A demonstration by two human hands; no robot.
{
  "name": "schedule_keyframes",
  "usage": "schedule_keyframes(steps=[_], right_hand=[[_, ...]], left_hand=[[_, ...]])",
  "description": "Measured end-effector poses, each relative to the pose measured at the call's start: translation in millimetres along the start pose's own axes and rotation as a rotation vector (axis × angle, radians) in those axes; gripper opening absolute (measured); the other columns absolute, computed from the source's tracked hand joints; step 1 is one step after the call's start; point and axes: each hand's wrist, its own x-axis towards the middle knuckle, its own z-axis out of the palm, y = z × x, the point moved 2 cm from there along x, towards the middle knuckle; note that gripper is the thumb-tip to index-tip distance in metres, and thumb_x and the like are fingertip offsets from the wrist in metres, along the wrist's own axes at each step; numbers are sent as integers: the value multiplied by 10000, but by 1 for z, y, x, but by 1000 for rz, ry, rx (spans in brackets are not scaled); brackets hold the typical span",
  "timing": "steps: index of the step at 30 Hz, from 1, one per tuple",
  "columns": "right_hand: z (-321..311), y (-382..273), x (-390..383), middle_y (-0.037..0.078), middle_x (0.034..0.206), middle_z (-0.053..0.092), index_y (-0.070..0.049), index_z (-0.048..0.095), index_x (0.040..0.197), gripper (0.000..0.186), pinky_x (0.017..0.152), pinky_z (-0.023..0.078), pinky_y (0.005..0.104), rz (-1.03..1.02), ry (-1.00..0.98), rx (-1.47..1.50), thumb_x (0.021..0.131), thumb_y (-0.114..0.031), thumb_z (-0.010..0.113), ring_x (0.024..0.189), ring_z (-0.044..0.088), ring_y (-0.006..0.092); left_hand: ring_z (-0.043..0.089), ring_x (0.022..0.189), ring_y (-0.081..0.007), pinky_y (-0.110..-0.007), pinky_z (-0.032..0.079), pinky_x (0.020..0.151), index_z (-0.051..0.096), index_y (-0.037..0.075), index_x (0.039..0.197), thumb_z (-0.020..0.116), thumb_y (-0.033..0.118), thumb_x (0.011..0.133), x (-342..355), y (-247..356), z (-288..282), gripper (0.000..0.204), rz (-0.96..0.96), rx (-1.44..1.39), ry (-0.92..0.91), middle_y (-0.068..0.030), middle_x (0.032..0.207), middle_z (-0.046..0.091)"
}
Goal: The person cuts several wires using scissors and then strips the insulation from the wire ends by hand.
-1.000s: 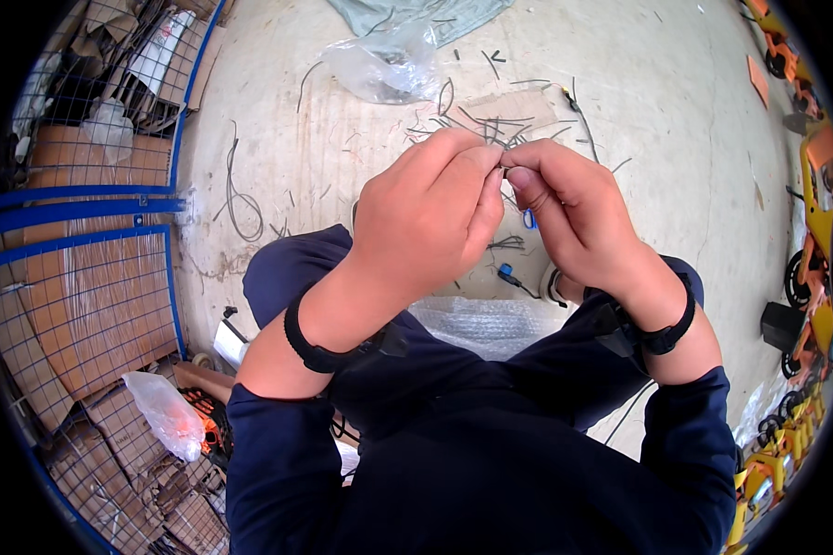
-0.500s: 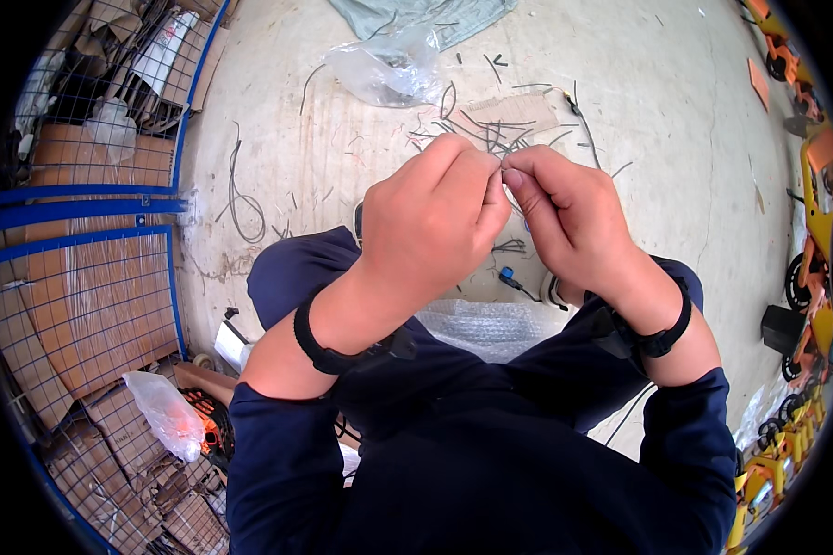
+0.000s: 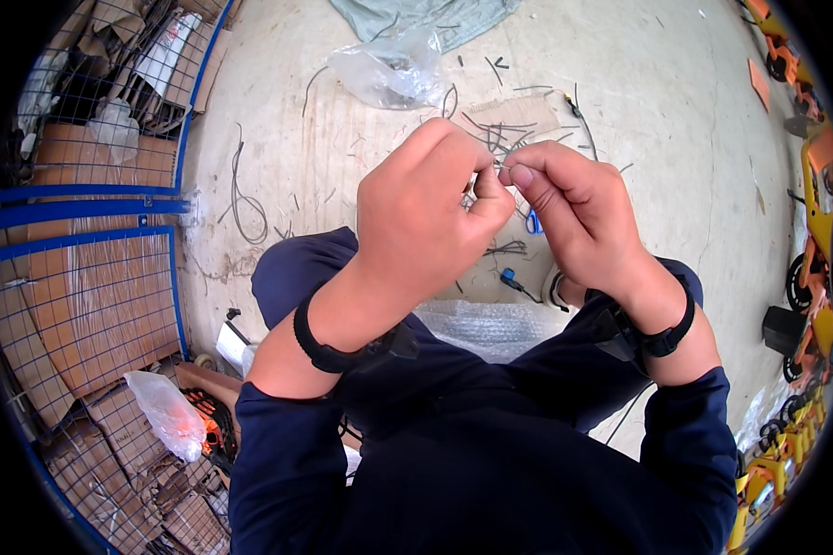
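My left hand (image 3: 430, 203) and my right hand (image 3: 578, 208) meet fingertip to fingertip above the floor, in front of my knees. Both are closed in a pinch. A thin wire (image 3: 503, 166) shows as a fine strand between the fingertips; most of it is hidden by the fingers. Beyond the hands, several cut dark cables (image 3: 504, 139) lie in a loose heap on and around a flat cardboard piece (image 3: 537, 113). Scissors with blue handles (image 3: 533, 222) lie on the floor below my right fingers, partly hidden. Closer to me is a short cable with a blue connector (image 3: 508, 277).
Bubble wrap (image 3: 481, 328) lies between my legs. A clear plastic bag (image 3: 393, 74) and a grey-green cloth (image 3: 435, 20) are at the far side. Blue wire-mesh cages (image 3: 97, 208) with cardboard stand left; yellow and orange wheeled things (image 3: 816, 240) line the right. A looped cable (image 3: 241, 199) lies left.
The fingertips have drawn slightly apart, with the left thumb and forefinger now showing a gap behind their pinch. The blue scissor handles have come more into sight.
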Motion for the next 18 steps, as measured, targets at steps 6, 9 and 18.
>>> schedule_keyframes(steps=[6, 9, 18], right_hand=[[0, 1, -1, 112, 765, 659, -1, 640, 964, 90, 600, 493, 283, 33, 30, 47, 937, -31, 560, 656, 630, 176], [-3, -2, -2, 78, 779, 663, 5, 637, 976, 105, 629, 488, 270, 126, -19, 41, 953, -49, 549, 678, 611, 148], [-20, 3, 0, -48, 730, 523, -28, 633, 956, 200, 538, 317, 198, 443, -261, 754, 997, -185, 515, 602, 382, 29]], left_hand=[[528, 515, -169, -275, 419, 450, 552, 80, 723, 672, -21, 653, 2, -2, -1, 172, -49, -36, 15, -30, 690, 535], [567, 569, -168, -270, 449, 491, 588, 79, 757, 664, -16, 692, 2, -3, -4, 138, -54, -15, -35, -40, 724, 564], [620, 905, -136, -240, 477, 782, 566, -21, 1158, 615, 82, 930, 2, -22, -2, 255, -124, -535, -349, -67, 993, 653]])
